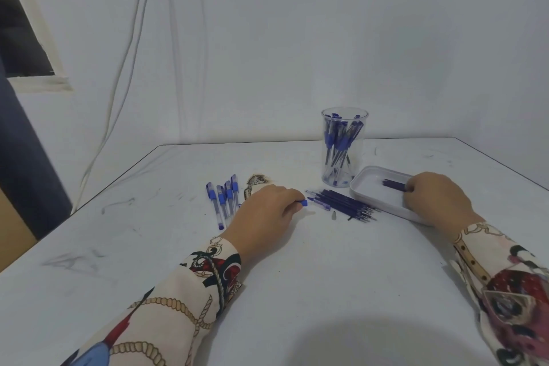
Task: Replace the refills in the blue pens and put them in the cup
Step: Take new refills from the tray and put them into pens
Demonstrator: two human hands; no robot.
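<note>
My left hand (267, 208) lies on the white table and grips a blue pen part (303, 203) whose end sticks out past my fingers. My right hand (435, 197) reaches into a white tray (371, 178) and pinches dark blue refills (393, 185) lying there. Between the hands lies a pile of loose dark refills (347, 202), with a small grey pen tip (334, 215) beside it. Several capped blue pens (222, 199) lie in a row left of my left hand. A clear cup (344, 145) holding several blue pens stands behind the tray.
A brown burn mark (257, 181) stains the table (297, 291) behind my left hand. White cables (118, 83) hang down the wall at the back left. The table's left edge runs diagonally, with a dark curtain (26, 157) beyond it.
</note>
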